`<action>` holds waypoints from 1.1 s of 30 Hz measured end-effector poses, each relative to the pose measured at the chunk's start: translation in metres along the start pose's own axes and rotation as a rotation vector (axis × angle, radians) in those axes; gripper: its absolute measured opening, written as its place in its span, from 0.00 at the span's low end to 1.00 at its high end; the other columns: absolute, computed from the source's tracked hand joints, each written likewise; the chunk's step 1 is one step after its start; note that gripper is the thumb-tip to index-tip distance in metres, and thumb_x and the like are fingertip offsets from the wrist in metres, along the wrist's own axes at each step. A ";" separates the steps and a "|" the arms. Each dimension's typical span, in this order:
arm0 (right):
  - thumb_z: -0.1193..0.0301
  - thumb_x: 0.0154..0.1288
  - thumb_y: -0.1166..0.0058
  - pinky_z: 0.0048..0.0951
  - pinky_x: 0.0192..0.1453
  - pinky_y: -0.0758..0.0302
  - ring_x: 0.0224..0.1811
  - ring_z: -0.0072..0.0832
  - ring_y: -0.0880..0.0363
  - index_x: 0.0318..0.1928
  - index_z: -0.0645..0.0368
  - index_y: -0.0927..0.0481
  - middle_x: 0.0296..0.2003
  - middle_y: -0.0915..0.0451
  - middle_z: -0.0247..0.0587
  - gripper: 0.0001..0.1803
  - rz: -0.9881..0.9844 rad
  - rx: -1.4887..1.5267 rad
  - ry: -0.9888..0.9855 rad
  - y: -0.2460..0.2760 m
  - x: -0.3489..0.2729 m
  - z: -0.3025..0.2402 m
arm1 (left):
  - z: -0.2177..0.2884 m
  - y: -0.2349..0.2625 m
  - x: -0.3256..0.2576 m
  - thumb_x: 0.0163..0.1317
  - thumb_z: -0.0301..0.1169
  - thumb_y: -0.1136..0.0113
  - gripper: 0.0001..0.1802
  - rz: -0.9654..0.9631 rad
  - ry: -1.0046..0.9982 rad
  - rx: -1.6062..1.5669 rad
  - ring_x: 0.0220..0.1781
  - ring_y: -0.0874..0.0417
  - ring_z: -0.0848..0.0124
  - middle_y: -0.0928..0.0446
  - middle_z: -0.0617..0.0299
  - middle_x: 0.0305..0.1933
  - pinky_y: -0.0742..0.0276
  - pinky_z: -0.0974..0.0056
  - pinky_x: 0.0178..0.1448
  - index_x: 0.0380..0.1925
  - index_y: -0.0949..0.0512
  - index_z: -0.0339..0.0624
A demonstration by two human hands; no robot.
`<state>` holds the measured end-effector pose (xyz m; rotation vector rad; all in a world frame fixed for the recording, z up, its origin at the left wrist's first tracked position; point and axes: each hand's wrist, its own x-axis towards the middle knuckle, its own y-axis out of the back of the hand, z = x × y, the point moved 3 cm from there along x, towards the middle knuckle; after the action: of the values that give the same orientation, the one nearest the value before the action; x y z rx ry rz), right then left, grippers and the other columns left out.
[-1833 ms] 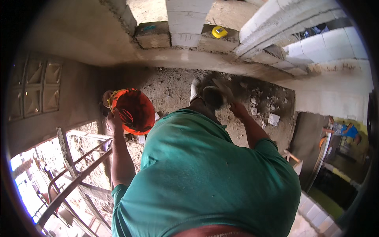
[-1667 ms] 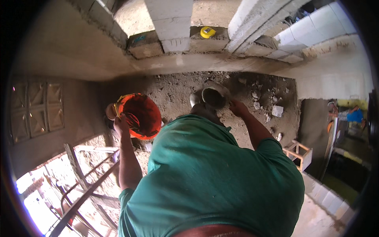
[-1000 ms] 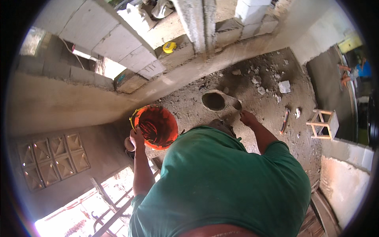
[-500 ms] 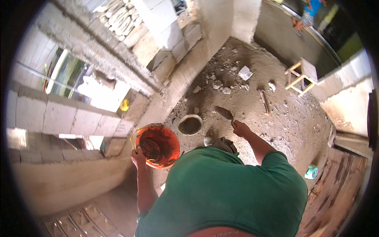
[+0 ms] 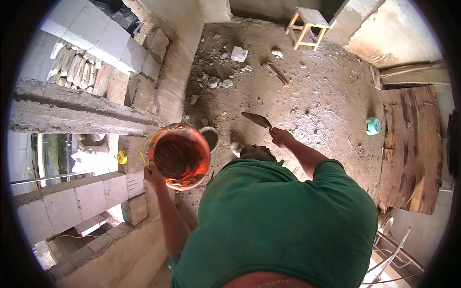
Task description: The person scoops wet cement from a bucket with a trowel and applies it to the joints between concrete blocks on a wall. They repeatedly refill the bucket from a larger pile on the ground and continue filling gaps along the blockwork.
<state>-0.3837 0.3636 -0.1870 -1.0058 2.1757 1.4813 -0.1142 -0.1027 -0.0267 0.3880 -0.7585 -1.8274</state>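
My left hand (image 5: 154, 178) is closed on the near left rim of an orange bucket (image 5: 197, 163). Dark smears coat the bucket's inside, and a yellow cord or handle hangs at its left edge. In my right hand (image 5: 282, 138) is the handle of a trowel (image 5: 257, 119), its pointed blade angled toward the far left, above the floor. Behind the bucket stands a round grey bowl (image 5: 211, 138), partly hidden by the bucket's rim.
A hammer (image 5: 277, 76), rubble around a pale block (image 5: 239, 54) and a wooden stool (image 5: 307, 30) stand or lie ahead. On the right are a teal object (image 5: 373, 126) and wooden boards (image 5: 413, 149). A yellow tape measure (image 5: 122, 157) rests on the left wall's ledge.
My view has turned to the right, so the stool and hammer sit farther left. The bucket now covers part of the bowl. Both hands keep their holds.
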 end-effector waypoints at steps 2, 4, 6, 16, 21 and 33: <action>0.61 0.68 0.56 0.49 0.51 0.25 0.49 0.55 0.21 0.54 0.53 0.28 0.45 0.19 0.55 0.18 -0.009 0.001 -0.020 -0.001 -0.016 0.004 | 0.009 -0.007 0.005 0.68 0.42 0.44 0.22 0.012 -0.093 -0.019 0.23 0.32 0.66 0.29 0.54 0.20 0.34 0.55 0.31 0.26 0.26 0.31; 0.63 0.67 0.57 0.50 0.53 0.25 0.51 0.53 0.21 0.57 0.52 0.29 0.46 0.19 0.56 0.19 -0.008 -0.005 -0.019 0.010 -0.036 -0.011 | 0.007 -0.011 0.013 0.68 0.42 0.44 0.22 0.020 -0.163 -0.043 0.23 0.33 0.67 0.31 0.54 0.19 0.34 0.56 0.31 0.26 0.26 0.31; 0.62 0.66 0.56 0.50 0.52 0.24 0.51 0.53 0.21 0.57 0.51 0.29 0.46 0.19 0.57 0.20 0.066 0.011 0.018 0.009 -0.038 -0.003 | -0.001 -0.026 0.032 0.68 0.42 0.44 0.22 -0.001 -0.224 -0.082 0.23 0.34 0.68 0.32 0.55 0.19 0.35 0.56 0.30 0.26 0.27 0.30; 0.67 0.64 0.43 0.45 0.48 0.21 0.46 0.48 0.18 0.60 0.53 0.31 0.48 0.19 0.50 0.25 0.553 0.224 0.648 0.134 -0.068 -0.096 | 0.199 -0.081 0.080 0.71 0.41 0.45 0.18 -0.182 -0.298 -0.401 0.24 0.39 0.80 0.35 0.70 0.19 0.42 0.66 0.26 0.27 0.24 0.38; 0.66 0.64 0.45 0.48 0.48 0.22 0.46 0.48 0.19 0.63 0.46 0.31 0.47 0.21 0.47 0.26 0.453 -0.092 0.460 0.228 -0.068 -0.161 | 0.291 -0.128 0.086 0.73 0.38 0.45 0.17 -0.247 -0.483 -0.689 0.25 0.43 0.85 0.38 0.78 0.20 0.47 0.72 0.26 0.25 0.24 0.41; 0.74 0.62 0.53 0.46 0.38 0.19 0.39 0.49 0.17 0.65 0.53 0.35 0.44 0.25 0.55 0.28 0.772 -0.361 0.541 0.375 0.051 -0.169 | 0.472 -0.264 0.060 0.68 0.37 0.42 0.17 -0.221 -0.545 -0.367 0.22 0.35 0.72 0.34 0.59 0.17 0.36 0.62 0.29 0.27 0.26 0.34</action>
<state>-0.6633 0.2716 0.1048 -0.7487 2.9718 2.1967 -0.6033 0.0506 0.1560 -0.2913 -0.7364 -2.2635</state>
